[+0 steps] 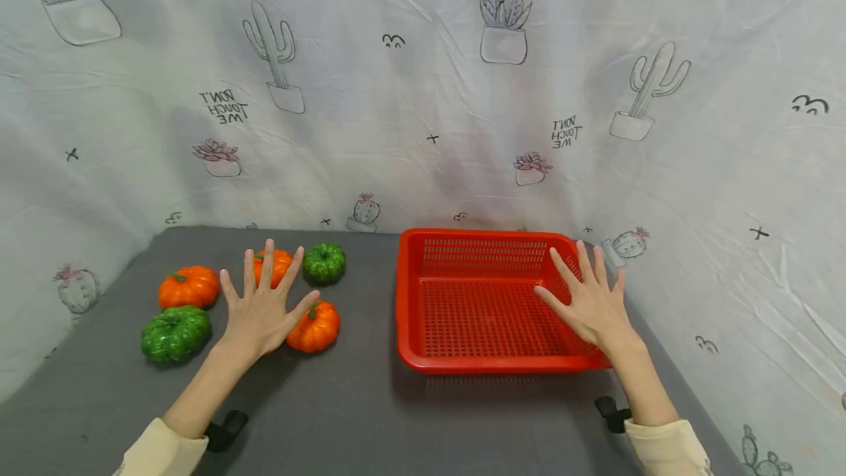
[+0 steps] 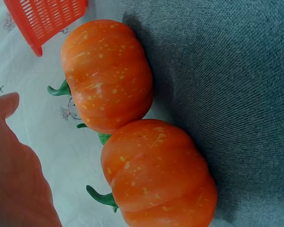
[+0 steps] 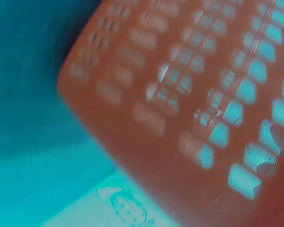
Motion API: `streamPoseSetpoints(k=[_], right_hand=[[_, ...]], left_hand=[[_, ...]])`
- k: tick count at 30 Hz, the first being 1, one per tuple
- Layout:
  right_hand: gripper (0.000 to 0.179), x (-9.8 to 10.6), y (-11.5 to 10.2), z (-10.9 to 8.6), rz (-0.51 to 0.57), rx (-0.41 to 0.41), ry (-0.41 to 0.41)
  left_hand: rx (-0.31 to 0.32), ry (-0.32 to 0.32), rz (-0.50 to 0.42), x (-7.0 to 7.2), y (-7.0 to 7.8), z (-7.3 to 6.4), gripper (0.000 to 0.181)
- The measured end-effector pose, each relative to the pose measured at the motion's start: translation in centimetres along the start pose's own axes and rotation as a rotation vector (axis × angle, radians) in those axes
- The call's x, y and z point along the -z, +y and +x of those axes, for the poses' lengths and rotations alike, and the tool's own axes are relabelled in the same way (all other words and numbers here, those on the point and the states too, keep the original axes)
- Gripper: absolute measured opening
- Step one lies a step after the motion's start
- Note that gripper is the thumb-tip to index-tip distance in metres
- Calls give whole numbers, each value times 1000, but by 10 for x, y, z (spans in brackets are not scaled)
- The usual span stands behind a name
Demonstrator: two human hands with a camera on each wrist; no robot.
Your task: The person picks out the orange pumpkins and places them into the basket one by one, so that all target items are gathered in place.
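Note:
My left hand (image 1: 261, 314), fingers spread wide, hovers over a group of small ribbed pumpkins and holds nothing. Nearest to it are an orange pumpkin (image 1: 319, 330) by the thumb and another orange one (image 1: 280, 263) partly hidden behind the fingers. Two orange pumpkins, one upper (image 2: 109, 75) and one lower (image 2: 161, 175), fill the left wrist view beside the hand's edge. My right hand (image 1: 595, 308) is also spread, above the right side of a red plastic basket (image 1: 413, 300), holding nothing. The right wrist view shows the basket's slotted wall (image 3: 118, 113) close up.
A third orange pumpkin (image 1: 188, 287) and a green one (image 1: 175, 334) lie to the left; another green pumpkin (image 1: 324, 263) sits farther back. Grey cloth (image 1: 357, 410) covers the table. A white curtain (image 1: 423, 94) with cactus drawings hangs behind and at both sides.

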State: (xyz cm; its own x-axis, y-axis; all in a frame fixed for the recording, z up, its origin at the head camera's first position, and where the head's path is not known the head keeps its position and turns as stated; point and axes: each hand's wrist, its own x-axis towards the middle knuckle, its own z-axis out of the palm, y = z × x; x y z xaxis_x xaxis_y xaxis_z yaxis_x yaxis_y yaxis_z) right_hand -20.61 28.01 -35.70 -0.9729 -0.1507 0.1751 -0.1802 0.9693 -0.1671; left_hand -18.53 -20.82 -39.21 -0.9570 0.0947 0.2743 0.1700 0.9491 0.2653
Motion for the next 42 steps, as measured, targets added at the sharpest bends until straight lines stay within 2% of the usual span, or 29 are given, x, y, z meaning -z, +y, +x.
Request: streamPoseSetpoints(k=[4,8,13,19,23,29,34,38,42], right_hand=[[83,11,19,3,57,-24,-63],[83,14,45,-2,152,-37,-129],[81,7,73,-10,295,15,-191],[65,-6,93,-14,514,93,-161],[54,-12,98,-15,589,94,-98],[42,-21,101,-17,680,102,-23],[39,-23,101,-16,746,91,-6],[39,-24,100,-16,780,104,1],[39,-25,100,-17,796,99,-5]], left_hand=[[-15,-34,-11,1,-2,0,79],[-37,-70,-23,1,-4,0,79],[-52,-109,-55,1,-9,-2,80],[-73,-134,-112,3,-19,-6,79],[-71,-141,-138,6,-29,-9,79],[-46,-137,-151,19,-54,-14,82],[-49,-127,-202,32,-85,-16,85],[-106,-105,-337,38,-115,-24,82],[-83,-156,-528,41,-142,-39,73]])
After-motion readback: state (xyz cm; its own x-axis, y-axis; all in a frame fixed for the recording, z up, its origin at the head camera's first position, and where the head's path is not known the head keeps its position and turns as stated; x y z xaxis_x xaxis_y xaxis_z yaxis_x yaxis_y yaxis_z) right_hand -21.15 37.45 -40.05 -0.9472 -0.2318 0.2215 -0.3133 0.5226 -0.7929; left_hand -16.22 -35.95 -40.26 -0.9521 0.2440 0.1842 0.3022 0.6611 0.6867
